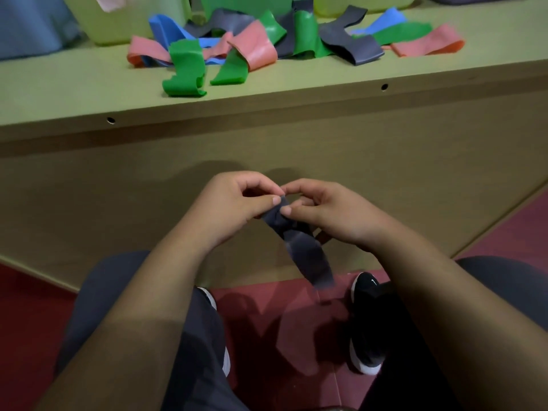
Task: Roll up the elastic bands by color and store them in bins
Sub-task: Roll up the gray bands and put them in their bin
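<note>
Both hands work a grey elastic band [305,250] in front of the table's side panel. My left hand [234,203] pinches its upper end between thumb and fingers. My right hand [320,209] pinches the same end from the right, thumb tip against the band. The rest of the band hangs loose toward the floor. On the tabletop lies a tangled pile of several bands: a green band [186,69], a pink band [255,46], a blue band [166,28] and a dark grey band [353,46].
Pale yellow-green bins stand at the table's back, one bin [118,22] at the left and another bin [364,4] at the right. The table edge [267,105] runs across the view. Below are a red floor [281,315], my legs and black shoes [367,321].
</note>
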Action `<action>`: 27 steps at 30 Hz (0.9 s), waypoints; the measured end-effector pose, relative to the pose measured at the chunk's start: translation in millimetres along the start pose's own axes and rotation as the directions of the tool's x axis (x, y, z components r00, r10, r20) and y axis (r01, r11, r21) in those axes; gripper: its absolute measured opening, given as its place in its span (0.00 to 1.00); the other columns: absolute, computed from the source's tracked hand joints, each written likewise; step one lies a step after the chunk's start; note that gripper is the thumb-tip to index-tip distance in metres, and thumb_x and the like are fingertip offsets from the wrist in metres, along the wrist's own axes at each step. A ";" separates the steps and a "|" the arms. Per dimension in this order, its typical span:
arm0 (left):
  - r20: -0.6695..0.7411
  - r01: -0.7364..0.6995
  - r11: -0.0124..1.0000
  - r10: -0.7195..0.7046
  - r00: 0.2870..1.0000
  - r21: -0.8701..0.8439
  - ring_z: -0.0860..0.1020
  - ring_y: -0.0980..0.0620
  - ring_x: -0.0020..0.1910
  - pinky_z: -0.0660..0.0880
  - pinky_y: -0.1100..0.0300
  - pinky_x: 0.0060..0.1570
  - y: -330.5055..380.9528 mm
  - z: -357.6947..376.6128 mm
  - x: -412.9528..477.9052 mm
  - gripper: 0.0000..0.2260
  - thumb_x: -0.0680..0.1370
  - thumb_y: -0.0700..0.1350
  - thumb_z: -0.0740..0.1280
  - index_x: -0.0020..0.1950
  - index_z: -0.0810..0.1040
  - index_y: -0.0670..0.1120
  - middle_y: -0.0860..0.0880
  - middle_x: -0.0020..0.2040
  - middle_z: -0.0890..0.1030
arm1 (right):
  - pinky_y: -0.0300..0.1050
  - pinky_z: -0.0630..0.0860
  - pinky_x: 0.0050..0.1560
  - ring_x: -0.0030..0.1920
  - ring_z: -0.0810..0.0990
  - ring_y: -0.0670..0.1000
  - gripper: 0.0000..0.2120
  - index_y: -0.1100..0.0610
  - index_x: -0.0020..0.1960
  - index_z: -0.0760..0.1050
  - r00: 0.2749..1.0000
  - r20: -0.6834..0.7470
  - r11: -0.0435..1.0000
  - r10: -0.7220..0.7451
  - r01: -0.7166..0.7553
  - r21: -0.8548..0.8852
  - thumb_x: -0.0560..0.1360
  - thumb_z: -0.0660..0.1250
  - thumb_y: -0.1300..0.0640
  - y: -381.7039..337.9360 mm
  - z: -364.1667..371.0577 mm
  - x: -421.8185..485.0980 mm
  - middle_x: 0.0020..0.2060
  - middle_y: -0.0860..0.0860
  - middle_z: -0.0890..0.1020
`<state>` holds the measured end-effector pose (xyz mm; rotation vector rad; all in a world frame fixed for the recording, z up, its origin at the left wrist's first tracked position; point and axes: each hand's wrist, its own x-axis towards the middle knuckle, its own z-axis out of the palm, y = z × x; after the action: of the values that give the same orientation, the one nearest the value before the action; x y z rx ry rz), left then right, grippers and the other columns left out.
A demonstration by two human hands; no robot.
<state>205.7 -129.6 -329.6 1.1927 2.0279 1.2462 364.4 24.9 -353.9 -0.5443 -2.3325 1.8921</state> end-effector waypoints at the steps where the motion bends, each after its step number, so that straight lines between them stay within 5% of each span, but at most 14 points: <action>1: 0.000 -0.022 1.000 0.022 1.000 0.004 0.83 0.55 0.45 0.80 0.53 0.50 5.7 -0.7 -1.6 0.05 0.78 0.40 0.77 0.49 0.89 0.50 0.50 0.44 0.88 | 0.53 0.72 0.42 0.43 0.73 0.54 0.11 0.44 0.63 0.81 1.000 -0.001 1.000 -0.013 0.013 0.009 0.83 0.70 0.56 -3.6 -1.9 -3.3 0.42 0.53 0.80; 7: -0.026 -0.191 0.975 0.195 0.980 0.116 0.84 0.54 0.46 0.78 0.57 0.49 44.0 -5.0 -7.2 0.06 0.78 0.41 0.76 0.48 0.88 0.53 0.52 0.44 0.86 | 0.50 0.76 0.50 0.45 0.80 0.45 0.09 0.48 0.61 0.84 0.992 -0.072 0.993 -0.100 0.103 0.051 0.82 0.72 0.54 -21.9 -16.0 -21.3 0.42 0.52 0.85; 12: 0.021 -0.343 0.879 0.356 0.934 0.333 0.81 0.56 0.50 0.75 0.62 0.50 74.3 -10.2 -4.9 0.07 0.79 0.42 0.74 0.51 0.87 0.55 0.54 0.47 0.82 | 0.29 0.72 0.41 0.40 0.82 0.36 0.07 0.49 0.59 0.86 0.959 -0.153 0.969 -0.238 0.224 -0.101 0.82 0.73 0.56 -36.4 -22.7 -36.9 0.38 0.41 0.87; 18: 0.030 -0.387 0.826 0.412 0.911 0.410 0.80 0.57 0.50 0.76 0.60 0.51 105.9 -12.5 -0.2 0.07 0.79 0.42 0.74 0.52 0.87 0.54 0.55 0.47 0.81 | 0.52 0.83 0.50 0.49 0.87 0.47 0.05 0.45 0.54 0.87 0.845 -0.343 0.901 -0.409 0.314 -0.300 0.80 0.75 0.49 -46.2 -20.6 -41.4 0.44 0.44 0.89; 22: 0.013 -0.387 0.842 0.413 0.911 0.376 0.82 0.58 0.50 0.76 0.61 0.51 123.1 -10.8 7.1 0.06 0.79 0.43 0.74 0.52 0.87 0.54 0.55 0.48 0.84 | 0.46 0.80 0.46 0.46 0.87 0.46 0.02 0.48 0.50 0.87 0.775 -0.452 0.897 -0.442 0.367 -0.248 0.80 0.75 0.53 -52.2 -23.7 -42.5 0.42 0.45 0.88; 27: -0.050 -0.346 0.892 0.375 0.926 0.290 0.82 0.64 0.47 0.75 0.70 0.48 144.0 -0.2 26.8 0.04 0.81 0.44 0.72 0.53 0.88 0.50 0.57 0.47 0.87 | 0.50 0.81 0.48 0.45 0.87 0.47 0.03 0.50 0.49 0.88 0.709 -0.575 0.911 -0.408 0.356 -0.207 0.79 0.76 0.53 -56.2 -39.3 -43.5 0.41 0.46 0.88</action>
<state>253.6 -76.8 -201.6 1.7374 2.1782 1.2370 404.1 37.7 -284.3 -0.5215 -1.8981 1.1976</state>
